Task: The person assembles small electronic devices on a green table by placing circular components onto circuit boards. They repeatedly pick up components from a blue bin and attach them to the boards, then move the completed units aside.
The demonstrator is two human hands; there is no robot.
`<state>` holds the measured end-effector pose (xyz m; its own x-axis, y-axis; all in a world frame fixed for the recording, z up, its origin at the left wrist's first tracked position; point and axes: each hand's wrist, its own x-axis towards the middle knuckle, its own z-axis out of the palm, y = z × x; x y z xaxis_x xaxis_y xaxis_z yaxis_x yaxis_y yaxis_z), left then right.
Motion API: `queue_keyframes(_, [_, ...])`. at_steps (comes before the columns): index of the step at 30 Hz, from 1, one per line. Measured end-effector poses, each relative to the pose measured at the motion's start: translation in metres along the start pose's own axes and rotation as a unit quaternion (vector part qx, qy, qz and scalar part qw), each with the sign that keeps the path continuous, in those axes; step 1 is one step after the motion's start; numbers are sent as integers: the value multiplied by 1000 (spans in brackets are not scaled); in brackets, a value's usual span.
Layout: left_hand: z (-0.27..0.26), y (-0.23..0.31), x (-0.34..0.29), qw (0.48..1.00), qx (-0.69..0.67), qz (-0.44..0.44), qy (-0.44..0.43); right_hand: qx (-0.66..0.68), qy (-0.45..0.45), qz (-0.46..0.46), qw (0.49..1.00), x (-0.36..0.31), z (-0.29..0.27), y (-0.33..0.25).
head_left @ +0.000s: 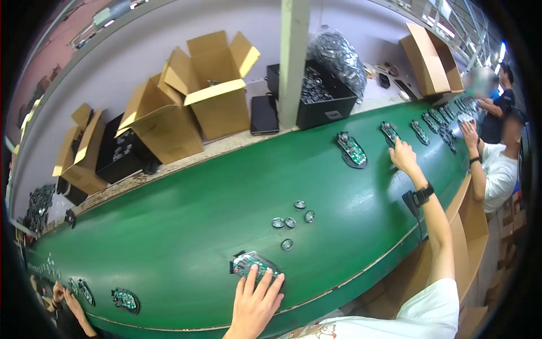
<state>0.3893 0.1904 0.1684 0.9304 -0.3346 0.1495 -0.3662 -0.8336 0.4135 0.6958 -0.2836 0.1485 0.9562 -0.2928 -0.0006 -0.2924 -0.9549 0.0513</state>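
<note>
My left hand (257,296) lies with fingers stretched and apart on a black mouse-shaped base with a green circuit board (246,262), near the front edge of the green belt. Its thumb is hidden. Farther off to the right, my right hand (403,156) has its fingers bent at the near end of another circuit board assembly (388,131), thumb and forefinger seeming to pinch it. A third such assembly (352,150) lies just left of that hand. Between my hands are several small dark scroll wheels (290,222), loose on the belt (192,237).
Open cardboard boxes (220,110) and black bins (327,110) line the ledge behind. Boards also lie at left (125,300) and far right (419,132). Co-workers' hands (470,135) are at the right and a person's hands (70,302) at the left. A carton (463,243) stands beside my right arm.
</note>
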Motion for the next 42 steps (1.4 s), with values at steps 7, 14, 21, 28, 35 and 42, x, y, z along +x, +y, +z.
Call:
queue_keyframes(7, [-14,1,-21,989,-113,-11,91,287,-87,-365,881,-103,-60,-108])
queue_keyframes(14, [-29,-19,-63,989,-62,-71,115,236,89,-739,625,-299,-190,-204])
queue_keyframes(21, [-57,-48,-103,955,72,-254,137,266,149,-667,679,-363,-217,-175])
queue_keyframes(28, [-32,-11,-60,990,-46,-124,50,294,68,-406,863,-352,-218,-130])
queue_keyframes(35, [3,22,19,996,10,-80,-31,167,25,-541,824,-243,-84,-165])
queue_keyframes(42, [3,-1,0,997,14,-15,-75,154,-43,-553,818,-230,-40,-165])
